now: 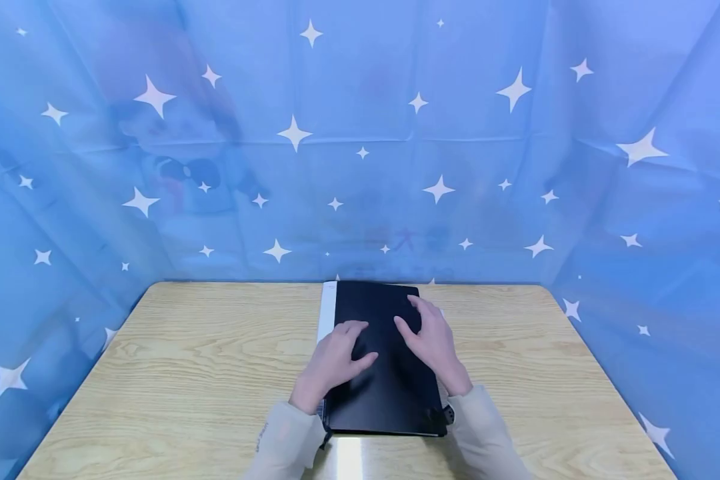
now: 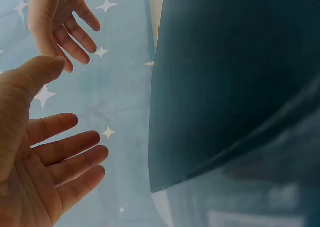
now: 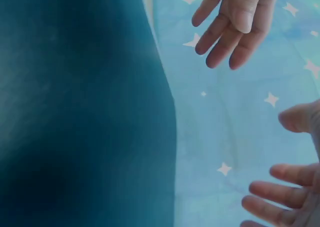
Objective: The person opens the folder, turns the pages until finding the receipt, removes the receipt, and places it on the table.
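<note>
A flat black folder [image 1: 387, 397] lies near the middle of the table, with a white strip along its left side in the head view. My left hand [image 1: 336, 357] hovers above its left half, thumb and fingers spread and holding nothing. Over the upper right part is my right hand [image 1: 433, 340], its fingers loosely extended and nothing in them. Both wrist views show the folder's dark surface [image 2: 225, 77] [image 3: 85, 97] apart from the fingers. Below its edge in the left wrist view, a glossy, see-through layer [image 2: 240, 202] shows; what lies inside is hidden.
The light wooden table [image 1: 216, 353] extends on both sides of the folder. Blue curtains [image 1: 360, 180] with white stars hang behind it and along its left and right sides. A bright reflection shows near the table's front.
</note>
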The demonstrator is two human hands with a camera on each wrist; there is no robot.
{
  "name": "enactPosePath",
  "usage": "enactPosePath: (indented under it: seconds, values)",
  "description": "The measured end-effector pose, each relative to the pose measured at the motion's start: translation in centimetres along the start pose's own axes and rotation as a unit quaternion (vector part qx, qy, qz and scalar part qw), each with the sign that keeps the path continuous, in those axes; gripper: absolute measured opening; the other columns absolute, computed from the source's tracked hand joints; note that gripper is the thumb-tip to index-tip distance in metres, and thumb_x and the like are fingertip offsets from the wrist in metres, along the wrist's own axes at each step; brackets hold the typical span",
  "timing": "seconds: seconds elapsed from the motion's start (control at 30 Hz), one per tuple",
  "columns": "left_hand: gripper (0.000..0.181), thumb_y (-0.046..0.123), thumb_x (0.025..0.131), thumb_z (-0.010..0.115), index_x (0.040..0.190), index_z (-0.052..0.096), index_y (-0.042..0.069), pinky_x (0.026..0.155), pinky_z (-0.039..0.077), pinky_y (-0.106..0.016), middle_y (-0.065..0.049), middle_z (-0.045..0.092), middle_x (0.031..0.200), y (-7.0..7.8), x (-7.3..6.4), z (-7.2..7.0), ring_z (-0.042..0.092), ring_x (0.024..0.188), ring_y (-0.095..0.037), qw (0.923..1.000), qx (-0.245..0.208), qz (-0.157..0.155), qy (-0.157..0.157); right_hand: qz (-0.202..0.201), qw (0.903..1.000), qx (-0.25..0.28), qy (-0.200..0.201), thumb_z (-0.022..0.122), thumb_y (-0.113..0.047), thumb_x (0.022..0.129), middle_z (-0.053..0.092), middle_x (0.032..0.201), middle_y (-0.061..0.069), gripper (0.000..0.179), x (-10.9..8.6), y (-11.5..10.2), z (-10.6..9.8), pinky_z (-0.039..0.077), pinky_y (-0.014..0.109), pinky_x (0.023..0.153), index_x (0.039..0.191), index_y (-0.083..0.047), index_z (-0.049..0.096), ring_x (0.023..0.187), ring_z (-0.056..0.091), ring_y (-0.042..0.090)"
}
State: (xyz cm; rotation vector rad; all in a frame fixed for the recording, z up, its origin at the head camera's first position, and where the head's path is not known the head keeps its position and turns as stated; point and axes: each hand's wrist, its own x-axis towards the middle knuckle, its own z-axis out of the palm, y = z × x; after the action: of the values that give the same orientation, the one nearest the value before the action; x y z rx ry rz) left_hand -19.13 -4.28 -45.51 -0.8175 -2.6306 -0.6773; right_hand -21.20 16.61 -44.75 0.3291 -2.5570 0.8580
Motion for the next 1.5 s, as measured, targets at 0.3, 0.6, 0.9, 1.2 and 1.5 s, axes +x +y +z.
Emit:
enactPosePath:
  seconds: [0.3,0.6,0.9,1.2,1.5]
  values:
    - [0.056,0.034,0.084,0.067,0.127,0.054,0.001,0.091,0.046,-0.037,-0.014,0.057,0.124,1.2,-0.6,0.8,0.055,0.113,-0.025,0.9962,-0.061,-0.028,-0.056,0.002,0.9988,0.048,0.002,0.068,-0.021,0.085,0.061,0.113,0.020,0.046,-1.3,1.4,0.0,0.047,0.048,0.081,0.122,0.003,0.055,0.099,0.059,0.033]
    - [0.044,0.028,0.085,0.067,0.116,0.061,-0.003,0.091,0.046,-0.032,-0.011,0.062,0.115,2.3,-0.9,2.0,0.059,0.106,-0.021,0.9868,-0.136,0.000,-0.088,0.033,0.9936,0.108,0.001,0.067,-0.017,0.085,0.061,0.109,0.022,0.042,-2.5,2.8,-0.2,0.047,0.051,0.080,0.121,0.002,0.055,0.098,0.060,0.035]
    - [0.033,0.019,0.084,0.069,0.107,0.066,-0.004,0.084,0.047,-0.022,-0.009,0.066,0.104,3.3,-1.4,3.3,0.062,0.096,-0.015,0.9738,-0.204,0.032,-0.095,0.088,0.9802,0.177,0.002,0.067,-0.011,0.085,0.063,0.105,0.022,0.036,-3.3,4.1,-0.9,0.049,0.045,0.082,0.117,0.003,0.057,0.094,0.061,0.032]
    - [0.035,0.015,0.079,0.073,0.106,0.065,-0.005,0.080,0.045,-0.016,-0.009,0.066,0.102,4.5,-1.8,4.2,0.060,0.091,-0.012,0.9649,-0.229,0.066,-0.111,0.122,0.9601,0.251,-0.009,0.065,0.000,0.084,0.062,0.103,0.029,0.031,-3.8,2.8,-2.7,0.048,0.016,0.074,0.112,0.011,0.057,0.087,0.061,0.016]
    - [0.040,0.018,0.076,0.075,0.108,0.065,-0.003,0.083,0.042,-0.013,-0.006,0.065,0.102,5.7,-2.4,4.8,0.059,0.094,-0.008,0.9683,-0.196,0.079,-0.133,0.168,0.9518,0.256,-0.025,0.063,0.001,0.085,0.062,0.105,0.029,0.031,-4.1,2.4,-3.6,0.045,0.013,0.074,0.113,0.013,0.056,0.090,0.061,0.018]
